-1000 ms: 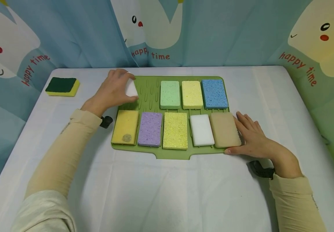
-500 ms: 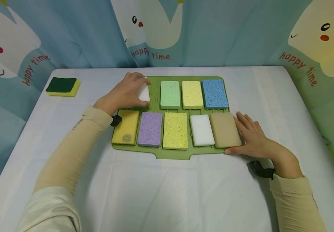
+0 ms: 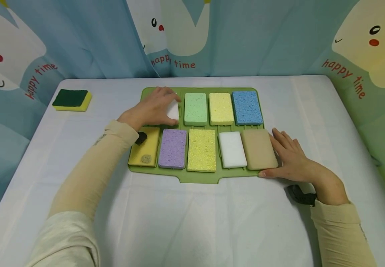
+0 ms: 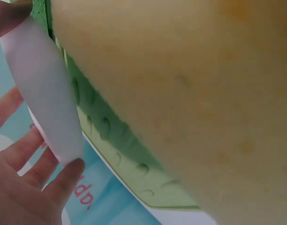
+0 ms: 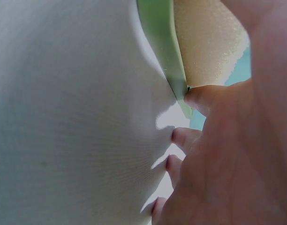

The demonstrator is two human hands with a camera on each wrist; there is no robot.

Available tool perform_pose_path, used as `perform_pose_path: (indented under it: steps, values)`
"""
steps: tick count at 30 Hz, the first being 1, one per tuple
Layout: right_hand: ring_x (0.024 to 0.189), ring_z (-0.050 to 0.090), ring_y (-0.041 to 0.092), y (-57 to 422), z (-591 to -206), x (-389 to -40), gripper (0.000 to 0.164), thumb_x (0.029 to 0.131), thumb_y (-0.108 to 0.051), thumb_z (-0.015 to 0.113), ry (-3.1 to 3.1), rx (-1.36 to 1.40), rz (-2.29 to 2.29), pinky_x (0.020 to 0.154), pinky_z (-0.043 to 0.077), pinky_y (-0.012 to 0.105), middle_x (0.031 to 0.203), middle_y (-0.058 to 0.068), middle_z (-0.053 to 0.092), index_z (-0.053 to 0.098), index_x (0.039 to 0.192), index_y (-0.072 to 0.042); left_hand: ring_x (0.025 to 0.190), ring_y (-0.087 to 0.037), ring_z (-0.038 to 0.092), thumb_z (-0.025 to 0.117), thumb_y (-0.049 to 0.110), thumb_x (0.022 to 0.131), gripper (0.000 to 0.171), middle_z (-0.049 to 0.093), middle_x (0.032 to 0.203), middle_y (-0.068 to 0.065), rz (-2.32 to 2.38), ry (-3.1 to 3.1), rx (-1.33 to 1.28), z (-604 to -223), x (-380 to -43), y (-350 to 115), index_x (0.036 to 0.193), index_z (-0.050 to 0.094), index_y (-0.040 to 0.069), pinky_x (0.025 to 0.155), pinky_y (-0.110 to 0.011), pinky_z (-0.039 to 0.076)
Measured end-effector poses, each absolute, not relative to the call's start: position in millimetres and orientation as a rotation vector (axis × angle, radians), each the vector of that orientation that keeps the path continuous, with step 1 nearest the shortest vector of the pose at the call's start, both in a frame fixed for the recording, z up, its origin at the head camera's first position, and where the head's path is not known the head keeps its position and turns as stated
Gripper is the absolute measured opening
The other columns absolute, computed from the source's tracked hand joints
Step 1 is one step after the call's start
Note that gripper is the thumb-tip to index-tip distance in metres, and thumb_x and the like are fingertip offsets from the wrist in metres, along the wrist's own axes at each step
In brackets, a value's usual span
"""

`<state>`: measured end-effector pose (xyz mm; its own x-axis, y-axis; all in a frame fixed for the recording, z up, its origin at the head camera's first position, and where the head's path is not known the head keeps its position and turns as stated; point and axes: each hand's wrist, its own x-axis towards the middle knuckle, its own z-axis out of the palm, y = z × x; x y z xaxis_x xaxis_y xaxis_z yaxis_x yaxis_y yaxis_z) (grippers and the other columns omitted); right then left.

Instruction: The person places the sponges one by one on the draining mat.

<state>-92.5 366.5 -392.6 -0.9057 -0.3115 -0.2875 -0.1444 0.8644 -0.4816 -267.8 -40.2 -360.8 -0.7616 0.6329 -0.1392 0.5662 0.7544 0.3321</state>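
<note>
My left hand (image 3: 152,107) pinches a white sponge (image 4: 45,89) between thumb and fingertips, over the back left of the green ridged mat (image 3: 199,178). Right of that sponge, the back row has a mint green sponge (image 3: 196,109), a pale yellow one (image 3: 221,109) and a blue one (image 3: 247,107). At the mat's front right corner rests my right hand (image 3: 290,159), fingers spread, beside a beige sponge (image 3: 259,149). In the right wrist view its index fingertip touches the mat's edge. Whether the white sponge touches the mat is hidden.
Along the front row lie a yellow sponge with a round mark (image 3: 145,159), a purple one (image 3: 172,148), a bright yellow one (image 3: 201,150) and a second white one (image 3: 233,149). A green-and-yellow scrub sponge (image 3: 72,100) lies far left. A printed curtain (image 3: 262,40) backs the table.
My left hand has moved right with the white sponge, from the mat's left edge to close beside the mint green one. The right hand has stayed in place.
</note>
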Motion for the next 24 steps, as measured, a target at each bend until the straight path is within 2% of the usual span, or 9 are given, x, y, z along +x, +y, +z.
perform_pose_path:
  steps: [6, 14, 20, 24]
  values:
    - [0.149, -0.01, 0.051, 366.4, -392.7, -92.7, 0.126, 0.074, -0.048, 0.083, 2.677, -0.336, -0.649, 0.112, -0.008, 0.075, 0.165, 0.025, -0.007, 0.0, 0.161, -0.01, 0.146, -0.033, 0.027, 0.075, 0.048, 0.082, 0.077, 0.033, 0.157, -0.012, 0.37, 2.682, 0.925, -362.4, -271.4, -33.6, 0.145, 0.043, 0.018, 0.117, -0.054, 0.029]
    - [0.149, -0.009, 0.051, 366.4, -393.0, -92.8, 0.126, 0.074, -0.048, 0.083, 2.683, -0.343, -0.64, 0.112, -0.007, 0.075, 0.164, 0.026, -0.006, 0.0, 0.161, -0.01, 0.15, -0.036, 0.023, 0.077, 0.046, 0.081, 0.1, 0.026, 0.162, -0.013, 0.414, 2.642, 0.905, -363.8, -275.5, -31.4, 0.158, 0.02, 0.019, 0.12, -0.054, 0.025]
    - [0.149, -0.01, 0.051, 366.0, -392.3, -92.9, 0.126, 0.074, -0.048, 0.082, 2.678, -0.34, -0.642, 0.112, -0.007, 0.075, 0.165, 0.025, -0.007, -0.001, 0.161, -0.01, 0.151, -0.036, 0.02, 0.077, 0.048, 0.081, 0.105, 0.022, 0.164, -0.012, 0.404, 2.612, 0.886, -363.8, -275.7, -30.2, 0.16, 0.013, 0.021, 0.12, -0.057, 0.023]
    - [0.149, -0.01, 0.051, 366.1, -391.8, -92.8, 0.126, 0.074, -0.048, 0.083, 2.675, -0.336, -0.645, 0.112, -0.007, 0.075, 0.165, 0.025, -0.008, -0.001, 0.161, -0.01, 0.152, -0.035, 0.02, 0.078, 0.047, 0.082, 0.108, 0.02, 0.165, -0.013, 0.415, 2.586, 0.885, -364.9, -276.7, -28.8, 0.161, 0.009, 0.02, 0.122, -0.053, 0.022]
